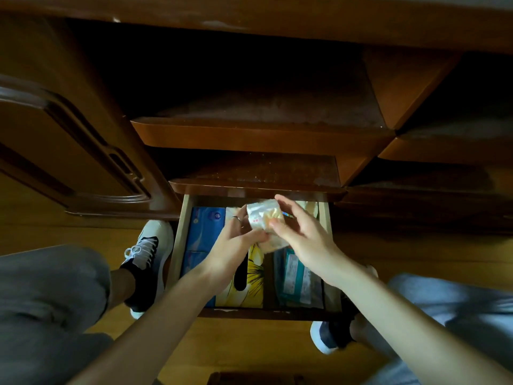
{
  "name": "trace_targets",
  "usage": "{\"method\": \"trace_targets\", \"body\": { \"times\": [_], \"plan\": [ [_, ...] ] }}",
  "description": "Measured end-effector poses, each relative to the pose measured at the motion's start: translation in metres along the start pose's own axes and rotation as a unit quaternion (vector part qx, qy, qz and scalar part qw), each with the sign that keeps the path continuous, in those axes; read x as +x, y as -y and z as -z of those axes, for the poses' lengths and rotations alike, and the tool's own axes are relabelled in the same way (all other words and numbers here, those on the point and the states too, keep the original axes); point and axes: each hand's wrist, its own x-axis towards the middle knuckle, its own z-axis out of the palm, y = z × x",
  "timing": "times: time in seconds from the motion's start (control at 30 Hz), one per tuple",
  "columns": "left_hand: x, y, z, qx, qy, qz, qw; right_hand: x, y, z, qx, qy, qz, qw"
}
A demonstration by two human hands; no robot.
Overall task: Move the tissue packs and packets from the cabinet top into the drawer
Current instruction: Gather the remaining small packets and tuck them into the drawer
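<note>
The knees point(52, 295) framed the view above the wooden cabinet point(83, 151), whose open drawer point(177, 245) held a blue pack point(204, 234) and a yellow tissue box point(254, 276), while over it the left hand point(236, 240) and right hand point(299, 234) both pinched a small tissue packet point(265, 215).

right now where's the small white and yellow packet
In the head view the small packet is held between both hands, left hand and right hand, above the open drawer, over the yellow flowered tissue pack.
</note>
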Motion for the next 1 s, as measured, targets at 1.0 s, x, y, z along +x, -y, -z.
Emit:
{"method": "trace_targets", "body": {
  "times": [1.0],
  "plan": [
    [-0.006, -0.006, -0.008, -0.326, -0.117, 0.07, 0.935, -0.001, -0.02, -0.041, -0.251, -0.025, 0.19, 0.949]
  ]
}}
